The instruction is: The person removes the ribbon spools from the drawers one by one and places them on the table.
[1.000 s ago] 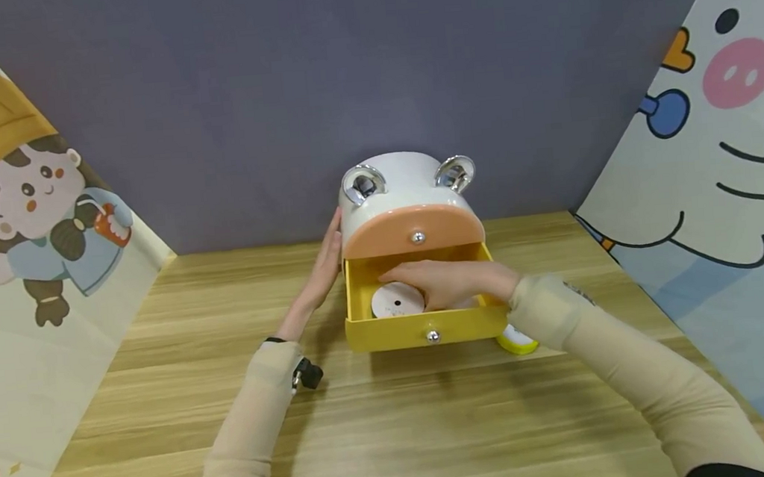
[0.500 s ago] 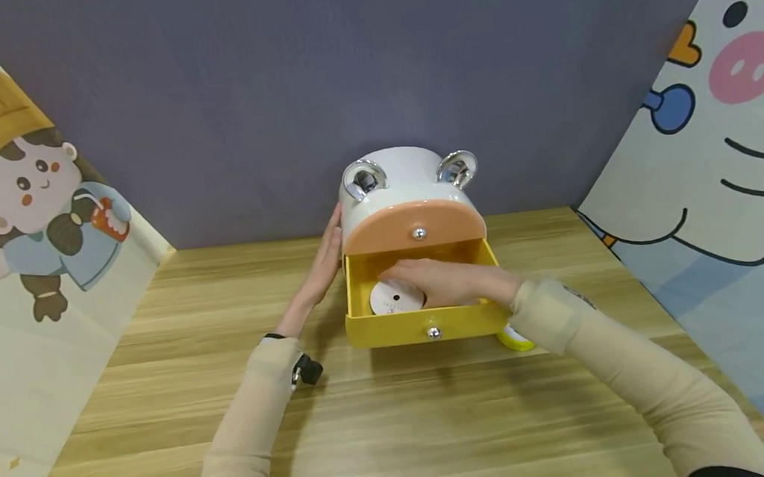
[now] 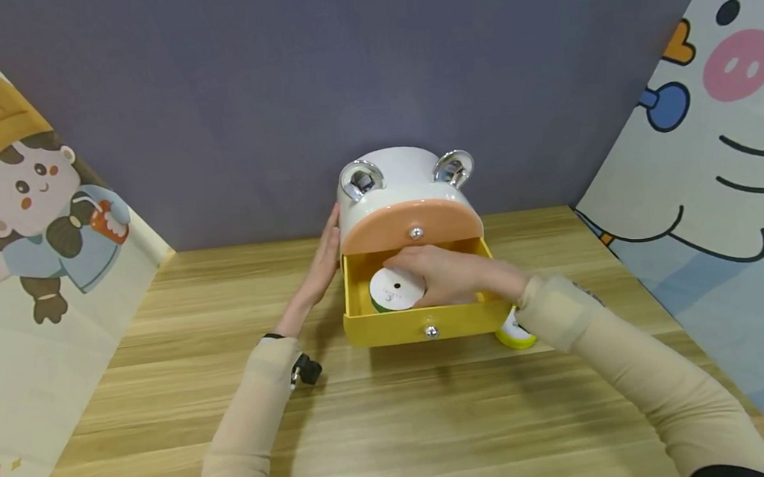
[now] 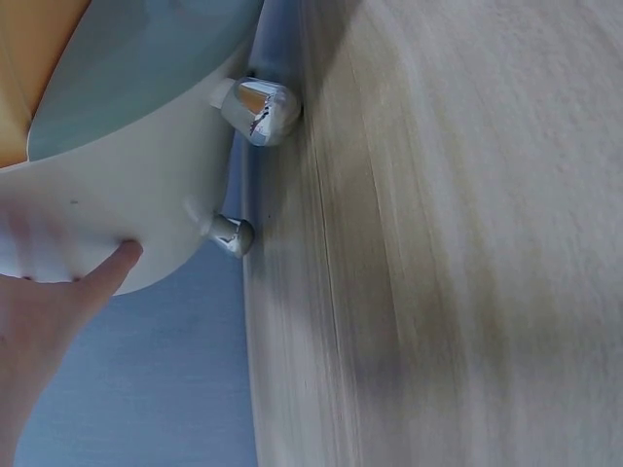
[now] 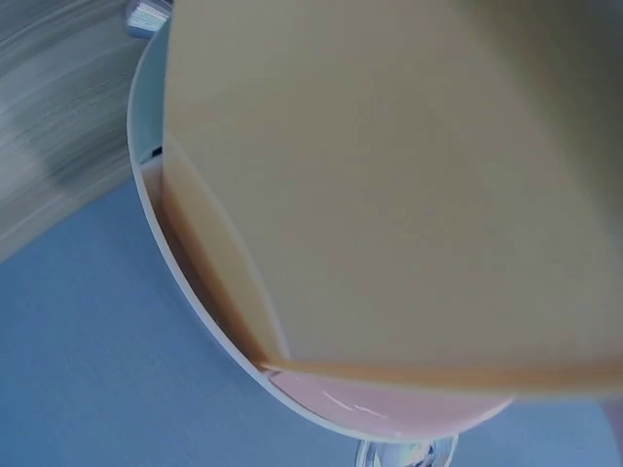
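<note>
A white cabinet with a peach upper drawer stands against the back wall, its yellow lower drawer pulled out. My left hand rests with fairly straight fingers on the cabinet's left side; in the left wrist view its fingertips touch the white shell. Inside the yellow drawer, my right hand grips a ribbon spool with a white face, a small centre hole and a green edge. Some of its fingers are hidden. In the right wrist view the drawer's side fills most of the frame and hides that hand.
A yellow-rimmed spool with a white face lies on the wooden table, right of the drawer and partly beneath the right forearm. Silver ears stick out from the cabinet's top. A grey wall rises behind.
The spool in my right hand has risen slightly and tilted, so its green edge now shows. My right hand has lifted a little within the drawer. The left hand has stayed on the cabinet's side.
</note>
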A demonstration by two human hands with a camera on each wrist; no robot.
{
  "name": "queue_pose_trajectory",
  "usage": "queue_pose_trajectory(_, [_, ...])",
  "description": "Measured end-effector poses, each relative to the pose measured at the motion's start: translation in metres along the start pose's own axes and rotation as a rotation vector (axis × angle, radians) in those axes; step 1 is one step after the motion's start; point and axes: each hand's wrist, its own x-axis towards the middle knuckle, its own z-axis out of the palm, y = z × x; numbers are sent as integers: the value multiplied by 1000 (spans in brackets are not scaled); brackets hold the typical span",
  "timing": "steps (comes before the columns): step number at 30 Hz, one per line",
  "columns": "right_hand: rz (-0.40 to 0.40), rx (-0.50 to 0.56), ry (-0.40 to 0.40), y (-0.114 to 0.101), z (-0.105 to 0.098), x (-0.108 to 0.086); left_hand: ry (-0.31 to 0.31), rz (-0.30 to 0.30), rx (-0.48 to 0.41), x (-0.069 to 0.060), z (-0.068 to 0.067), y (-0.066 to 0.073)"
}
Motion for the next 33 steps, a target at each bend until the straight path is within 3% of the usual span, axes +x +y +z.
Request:
queue_pose_trajectory(3, [-15, -4, 31, -2, -4, -3, 0, -5, -10, 0, 0, 0])
queue_pose_trajectory(9, [39, 72, 47, -6, -12, -8, 3, -13, -20, 0, 0, -1])
queue_pose_trajectory(23, [136, 141, 131, -17, -17, -18, 72, 42, 11, -3, -2, -1])
queue_pose_trajectory(33, [131, 164, 196, -19, -26, -33, 95, 88, -14, 8, -6, -32])
